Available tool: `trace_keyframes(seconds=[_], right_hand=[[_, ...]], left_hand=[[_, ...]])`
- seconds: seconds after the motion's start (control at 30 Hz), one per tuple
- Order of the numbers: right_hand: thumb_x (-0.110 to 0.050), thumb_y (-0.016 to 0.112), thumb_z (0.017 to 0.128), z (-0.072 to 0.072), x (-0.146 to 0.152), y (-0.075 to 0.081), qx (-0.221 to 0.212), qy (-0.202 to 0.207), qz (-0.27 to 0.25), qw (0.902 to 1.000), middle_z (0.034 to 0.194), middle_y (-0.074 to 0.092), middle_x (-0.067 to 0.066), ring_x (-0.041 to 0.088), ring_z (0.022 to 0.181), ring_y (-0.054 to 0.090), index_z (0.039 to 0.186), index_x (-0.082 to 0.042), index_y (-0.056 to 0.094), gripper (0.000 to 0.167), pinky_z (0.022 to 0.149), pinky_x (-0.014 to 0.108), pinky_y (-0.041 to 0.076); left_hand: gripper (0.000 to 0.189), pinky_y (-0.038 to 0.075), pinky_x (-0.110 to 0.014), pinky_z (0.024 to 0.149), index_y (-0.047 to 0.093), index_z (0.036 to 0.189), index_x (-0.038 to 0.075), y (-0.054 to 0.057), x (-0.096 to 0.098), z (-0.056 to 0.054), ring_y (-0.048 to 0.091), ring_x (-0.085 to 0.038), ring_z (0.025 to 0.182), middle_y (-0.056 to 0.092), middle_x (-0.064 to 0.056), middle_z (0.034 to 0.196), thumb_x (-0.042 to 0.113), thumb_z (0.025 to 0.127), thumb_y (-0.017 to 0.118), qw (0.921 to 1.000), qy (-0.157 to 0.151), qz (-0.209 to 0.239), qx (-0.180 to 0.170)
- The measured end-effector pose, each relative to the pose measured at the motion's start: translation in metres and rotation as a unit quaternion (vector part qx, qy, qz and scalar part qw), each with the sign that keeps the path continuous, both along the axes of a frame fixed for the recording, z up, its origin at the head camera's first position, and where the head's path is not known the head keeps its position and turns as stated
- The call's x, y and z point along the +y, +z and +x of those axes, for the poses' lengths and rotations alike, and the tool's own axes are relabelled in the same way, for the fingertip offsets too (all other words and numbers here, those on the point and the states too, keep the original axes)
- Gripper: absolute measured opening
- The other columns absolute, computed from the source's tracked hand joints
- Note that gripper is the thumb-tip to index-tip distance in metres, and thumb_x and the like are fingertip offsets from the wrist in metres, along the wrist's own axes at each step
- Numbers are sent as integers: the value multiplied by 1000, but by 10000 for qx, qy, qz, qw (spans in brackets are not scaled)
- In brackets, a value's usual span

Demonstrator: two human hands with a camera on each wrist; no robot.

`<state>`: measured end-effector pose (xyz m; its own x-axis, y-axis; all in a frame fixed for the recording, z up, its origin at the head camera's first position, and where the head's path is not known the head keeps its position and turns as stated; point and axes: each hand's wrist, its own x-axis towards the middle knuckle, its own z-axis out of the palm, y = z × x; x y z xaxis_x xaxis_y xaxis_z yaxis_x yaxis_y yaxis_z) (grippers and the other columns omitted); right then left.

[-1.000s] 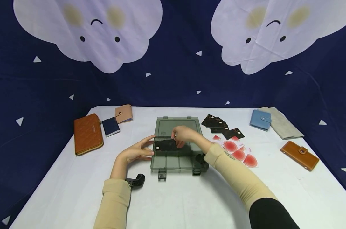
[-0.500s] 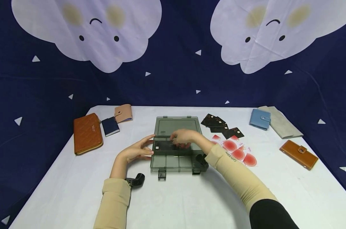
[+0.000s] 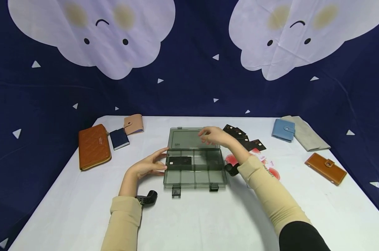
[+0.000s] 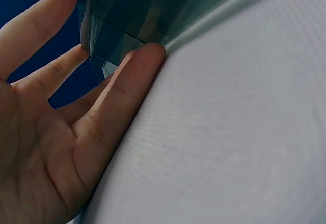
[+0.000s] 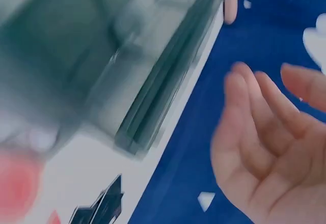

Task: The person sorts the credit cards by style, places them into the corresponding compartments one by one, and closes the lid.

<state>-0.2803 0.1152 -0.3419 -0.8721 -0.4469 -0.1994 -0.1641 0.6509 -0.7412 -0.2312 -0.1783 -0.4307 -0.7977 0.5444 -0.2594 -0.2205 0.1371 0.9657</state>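
Note:
A translucent grey-green divider box (image 3: 195,185) lies on the table with its lid (image 3: 184,136) folded back. One black card (image 3: 181,161) with a pale chip mark lies in the rear left compartment. My left hand (image 3: 147,166) touches the box's left side, thumb and fingers spread and mostly extended; in the left wrist view its fingertips (image 4: 150,53) meet the clear wall. Above the lid's right part, my right hand (image 3: 216,135) is in the air with relaxed fingers and holds nothing. The right wrist view shows its bare palm (image 5: 285,158).
Several black cards (image 3: 256,145) and red-and-white cards (image 3: 231,159) lie right of the box, partly behind the right arm. At left are a brown wallet (image 3: 94,147), a navy booklet (image 3: 119,138) and a pink wallet (image 3: 134,124). Blue (image 3: 283,130), grey (image 3: 311,134) and tan wallets (image 3: 325,169) lie at right.
My right hand has let go of the black card in the rear left compartment, risen out of the box and moved back and right over the lid. The left hand stays at the box's side.

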Motion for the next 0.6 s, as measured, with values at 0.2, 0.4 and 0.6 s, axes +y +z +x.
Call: trace_keyframes(seconds=[0.2, 0.4, 0.6], right_hand=[[-12, 48, 91, -18, 33, -12, 864, -832, 569, 9911, 110, 60, 23, 33, 95, 57, 119, 3, 57, 33, 77, 39, 47], [-17, 49, 89, -28, 53, -31, 674, -762, 1936, 9758, 134, 41, 29, 47, 121, 38, 133, 4, 44, 48, 99, 57, 33], [-26, 51, 88, -32, 64, -43, 366, -851, 2712, 9580, 147, 22, 26, 50, 129, 20, 145, -3, 24, 67, 100, 66, 19]], left_hand=[[86, 48, -44, 90, 12, 150, 16, 0, -1, 2, 57, -13, 87, 8, -20, 151, 4, 83, 65, 10000, -13, 21, -3], [86, 48, -45, 90, 12, 150, 16, 1, -1, 4, 58, -14, 88, 8, -20, 151, 5, 83, 65, 10000, -6, 7, -21], [85, 48, -45, 90, 13, 150, 17, 1, 0, 2, 57, -13, 87, 9, -20, 150, 3, 83, 64, 10000, 19, 8, 6]])
